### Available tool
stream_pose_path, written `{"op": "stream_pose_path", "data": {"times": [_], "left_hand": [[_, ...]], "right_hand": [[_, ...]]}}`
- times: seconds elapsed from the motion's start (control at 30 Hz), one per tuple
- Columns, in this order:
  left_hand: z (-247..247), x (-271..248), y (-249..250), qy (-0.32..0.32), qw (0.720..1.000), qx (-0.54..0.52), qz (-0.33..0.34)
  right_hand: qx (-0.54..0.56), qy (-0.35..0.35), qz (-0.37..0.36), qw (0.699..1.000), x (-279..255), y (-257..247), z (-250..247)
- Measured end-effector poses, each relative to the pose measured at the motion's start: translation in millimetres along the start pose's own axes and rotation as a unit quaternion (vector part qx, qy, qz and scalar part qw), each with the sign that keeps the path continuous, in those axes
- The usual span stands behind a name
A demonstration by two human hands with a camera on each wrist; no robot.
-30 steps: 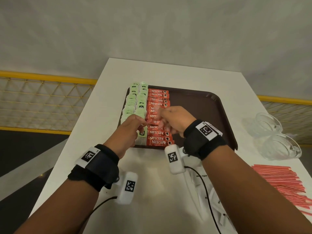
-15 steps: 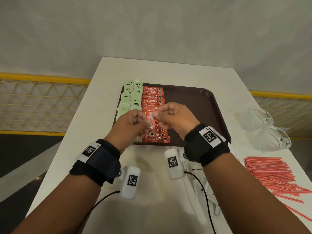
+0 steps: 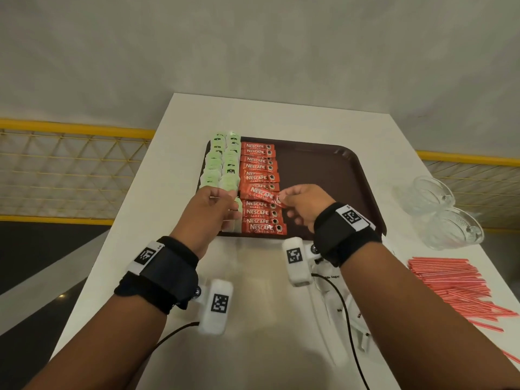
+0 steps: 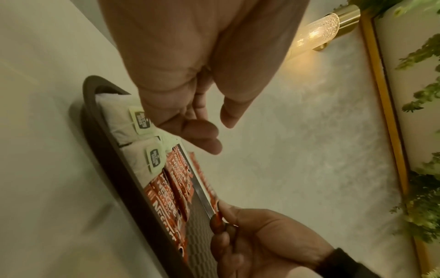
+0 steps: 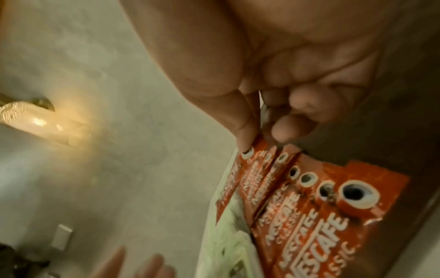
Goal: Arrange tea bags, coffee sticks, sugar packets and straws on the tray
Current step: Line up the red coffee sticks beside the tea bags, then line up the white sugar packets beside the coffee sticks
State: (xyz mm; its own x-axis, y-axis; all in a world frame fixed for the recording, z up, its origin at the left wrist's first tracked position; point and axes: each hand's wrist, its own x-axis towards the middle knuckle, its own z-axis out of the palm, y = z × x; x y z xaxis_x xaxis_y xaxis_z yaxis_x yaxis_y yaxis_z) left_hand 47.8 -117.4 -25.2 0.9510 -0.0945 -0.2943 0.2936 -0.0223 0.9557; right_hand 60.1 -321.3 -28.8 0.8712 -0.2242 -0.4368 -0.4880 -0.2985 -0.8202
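A: Brown plastic, that tray, sitting mid-table. Where's the stick in play?

B: One red stick lies tilted across the column of sticks, toward the tray's 7 o'clock. The right hand pinches its right end between thumb and forefinger; the other fingers are curled under.

A: And the left hand?

B: Over the tea bags, at 9 o'clock from the pinched stick. The left wrist view shows its fingers loosely spread with nothing in them. Whether a fingertip touches the stick's left end, I cannot tell.

A: How's the tray filled?

B: Two columns of green tea bags along the tray's 9 o'clock edge, the red sticks stacked just beside them, labels up. The tray's 3 o'clock half is bare brown.

A: The rest?

B: Straws, pink, lie heaped at the table's 4 o'clock. White sugar packets lie at 6 o'clock, partly under the right forearm. Two glass cups stand at 3 o'clock, off the tray.
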Motion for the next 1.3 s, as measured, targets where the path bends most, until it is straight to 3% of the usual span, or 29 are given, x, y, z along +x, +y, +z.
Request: {"op": "stream_pose_path", "data": {"times": [0.13,0.6,0.8,0.93,1.03,1.17,1.3], "left_hand": [[-6.2,-6.6,-1.5,-0.008,1.0,0.019,-0.011],[-21.3,-15.5,-12.2,-0.036,0.997,0.06,-0.018],[-21.7,-15.8,-9.0,-0.053,0.996,0.078,-0.006],[-4.6,-24.6,-3.2,-0.08,0.99,0.115,0.016],[21.2,-39.4,0.9,-0.15,0.973,0.172,0.035],[59.4,-64.7,-9.9,-0.259,0.924,0.275,0.052],[100.5,-80.1,-29.7,-0.251,0.882,0.386,0.105]], "right_hand": [[-0.103,0.01,0.033,0.994,7.8,-4.1,1.1],[-0.138,0.026,0.013,0.99,19.1,-18.0,2.2],[-0.214,0.088,-0.067,0.971,-16.5,-19.4,-18.2],[-0.278,0.047,-0.121,0.952,-69.0,-5.8,-47.3],[-0.321,0.028,-0.139,0.936,-99.1,13.7,-76.3],[-0.391,-0.008,-0.14,0.909,-126.8,50.6,-109.0],[-0.481,-0.028,-0.107,0.87,-147.6,92.4,-130.3]]}}
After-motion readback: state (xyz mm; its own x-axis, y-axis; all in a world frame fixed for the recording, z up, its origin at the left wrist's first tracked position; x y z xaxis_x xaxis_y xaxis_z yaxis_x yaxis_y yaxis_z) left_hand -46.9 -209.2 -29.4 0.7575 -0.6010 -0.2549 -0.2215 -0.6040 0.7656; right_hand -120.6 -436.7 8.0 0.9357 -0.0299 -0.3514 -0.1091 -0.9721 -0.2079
